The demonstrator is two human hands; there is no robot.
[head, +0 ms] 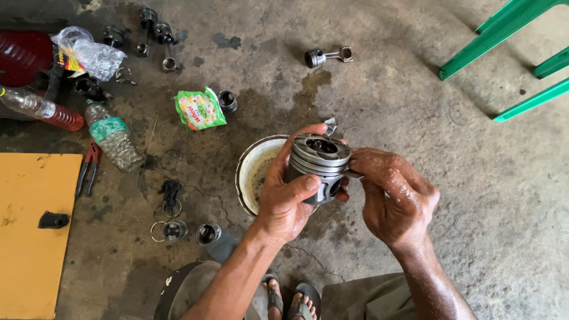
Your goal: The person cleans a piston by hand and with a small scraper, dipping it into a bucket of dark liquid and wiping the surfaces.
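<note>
Partly, left hand (284, 198) hides piston (319, 159) (skirt).

Grey piston (318, 163), green packet (200, 109)

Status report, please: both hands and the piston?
Left hand grips piston. Right hand fingertips at its ring grooves. Bowl directly below; nothing blocking.

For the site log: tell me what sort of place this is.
Probably an engine repair workshop, worked at floor level. The left hand holds a piston, another piston with connecting rod lies on the oil-stained concrete floor, and red-handled pliers lie nearby.
</note>
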